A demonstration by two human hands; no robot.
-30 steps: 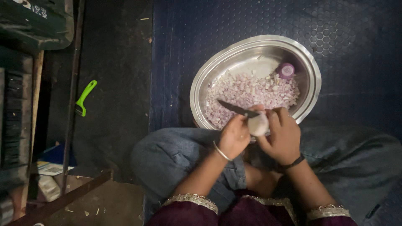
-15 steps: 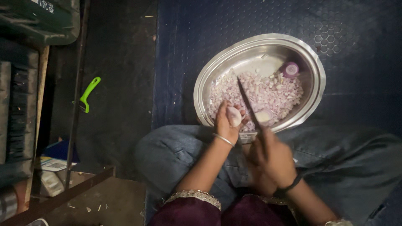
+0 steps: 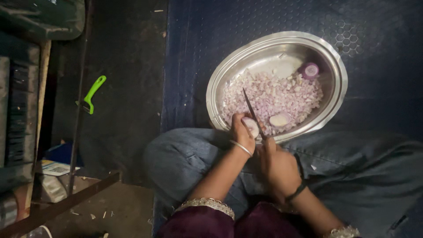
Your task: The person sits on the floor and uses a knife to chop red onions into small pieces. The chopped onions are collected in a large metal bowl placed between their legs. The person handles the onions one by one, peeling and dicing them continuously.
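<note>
Overhead, head view: left hand (image 3: 241,129) has its fingers curled tight around a peeled onion piece (image 3: 252,125) at the near rim of the steel bowl (image 3: 335,66), while the right hand (image 3: 278,165) is closed on the handle of a knife (image 3: 252,110), blade against the onion just right of the left fingertips. Beyond the fingers lie chopped onion (image 3: 273,94), a pale half (image 3: 280,119) and a purple end (image 3: 309,70); a green peeler (image 3: 93,93) sits well left.

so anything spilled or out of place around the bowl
Nothing has spilled: the chopped onion sits inside the steel bowl. The one stray thing is a green-handled peeler lying on the dark floor, far left of the bowl and away from both hands.
</note>
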